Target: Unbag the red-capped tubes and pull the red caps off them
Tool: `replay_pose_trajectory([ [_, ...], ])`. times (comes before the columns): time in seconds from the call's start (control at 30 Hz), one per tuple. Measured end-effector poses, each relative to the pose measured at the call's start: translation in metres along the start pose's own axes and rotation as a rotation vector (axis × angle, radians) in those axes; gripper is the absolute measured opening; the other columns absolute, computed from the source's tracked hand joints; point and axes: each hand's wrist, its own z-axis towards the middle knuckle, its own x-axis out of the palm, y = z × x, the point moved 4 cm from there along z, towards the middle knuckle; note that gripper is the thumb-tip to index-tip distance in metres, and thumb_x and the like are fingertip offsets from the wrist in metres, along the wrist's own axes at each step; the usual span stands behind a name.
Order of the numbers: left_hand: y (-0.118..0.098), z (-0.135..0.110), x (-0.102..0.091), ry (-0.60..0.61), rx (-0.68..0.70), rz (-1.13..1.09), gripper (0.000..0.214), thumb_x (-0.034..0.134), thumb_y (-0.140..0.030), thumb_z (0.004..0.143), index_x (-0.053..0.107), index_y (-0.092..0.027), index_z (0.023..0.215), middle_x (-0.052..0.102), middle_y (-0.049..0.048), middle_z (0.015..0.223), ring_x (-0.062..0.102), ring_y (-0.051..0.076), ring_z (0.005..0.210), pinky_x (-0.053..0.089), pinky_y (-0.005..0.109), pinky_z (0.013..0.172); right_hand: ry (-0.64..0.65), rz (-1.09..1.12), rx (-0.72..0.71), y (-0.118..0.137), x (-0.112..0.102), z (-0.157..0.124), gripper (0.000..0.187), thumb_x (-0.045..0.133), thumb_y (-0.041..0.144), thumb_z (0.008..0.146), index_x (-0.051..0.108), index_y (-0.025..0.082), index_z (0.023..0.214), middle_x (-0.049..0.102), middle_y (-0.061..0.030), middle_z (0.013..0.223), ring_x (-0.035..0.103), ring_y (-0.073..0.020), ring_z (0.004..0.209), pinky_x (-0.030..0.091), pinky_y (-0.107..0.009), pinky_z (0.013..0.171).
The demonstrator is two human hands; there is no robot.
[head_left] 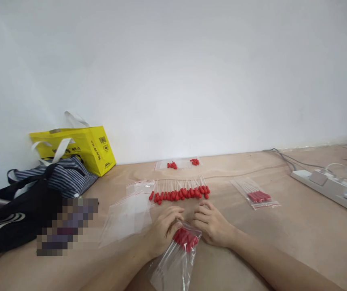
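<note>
A clear zip bag (173, 270) holding several red-bulbed droppers (186, 239) lies in front of me, bulbs toward the far end. My left hand (167, 224) is closed at the bag's upper left corner, its fingers curled over the edge. At the upper right corner my right hand (213, 224) is closed too, fingers bent around the bag's edge; its fingertips are partly hidden. Just beyond both hands, a row of loose droppers (179, 195) lies with red bulbs toward me and clear tubes pointing to the wall.
Empty clear bags (127, 218) are stacked at left. A filled dropper bag (258, 197) lies at right, another bag (181, 164) near the wall. A power strip (333, 188) with cables stands far right; a yellow bag (100, 151), striped bag (70, 176) and black bag (24, 214) sit left.
</note>
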Motion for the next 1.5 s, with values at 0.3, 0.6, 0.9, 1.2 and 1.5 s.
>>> replay_pose_trajectory([
  [0.3,-0.029,-0.035,0.026,0.248,-0.201,0.178,0.072,0.046,-0.047,0.077,0.013,-0.021,0.136,0.019,0.0099,0.141,0.015,0.031,0.127,0.020,0.053,0.100,0.104,0.155,0.146,-0.010,-0.004,-0.012,0.021,0.040,0.011,0.069,0.058,0.017,0.077,0.055,-0.0039,0.071,0.044,-0.0163,0.073,0.034,-0.034,0.071],
  [0.6,-0.025,-0.017,-0.002,0.289,0.061,0.141,0.050,0.039,-0.043,0.084,0.029,-0.027,0.130,0.036,0.0039,0.134,0.035,0.022,0.121,0.027,0.041,0.101,0.259,0.649,0.365,-0.013,-0.010,-0.017,0.025,0.039,0.016,0.082,0.060,0.021,0.095,0.062,-0.0029,0.084,0.052,-0.0146,0.081,0.037,-0.032,0.078],
  [0.9,-0.010,-0.021,0.007,0.133,-0.018,0.037,0.052,0.045,-0.037,0.081,0.029,-0.025,0.129,0.042,0.0065,0.129,0.040,0.020,0.116,0.033,0.037,0.098,0.330,0.577,0.599,-0.013,-0.003,-0.013,0.019,0.060,0.034,0.071,0.062,0.022,0.086,0.058,0.0020,0.072,0.051,-0.0138,0.073,0.035,-0.028,0.072],
  [1.2,-0.004,-0.019,0.010,0.143,-0.028,0.034,0.052,0.047,-0.034,0.079,0.030,-0.024,0.128,0.041,0.0069,0.129,0.039,0.022,0.116,0.033,0.039,0.097,0.298,0.689,0.813,-0.010,0.003,-0.016,0.047,0.077,0.032,0.045,0.055,0.018,0.083,0.053,0.0014,0.081,0.046,-0.0129,0.073,0.037,-0.023,0.063],
  [1.5,-0.006,-0.016,0.007,0.143,-0.037,0.016,0.051,0.048,-0.032,0.079,0.032,-0.024,0.126,0.042,0.0066,0.128,0.040,0.021,0.115,0.034,0.038,0.096,0.285,0.933,0.830,-0.002,0.014,-0.012,0.023,0.067,0.022,0.060,0.052,0.017,0.076,0.052,0.0056,0.063,0.042,-0.0061,0.054,0.034,-0.017,0.052],
])
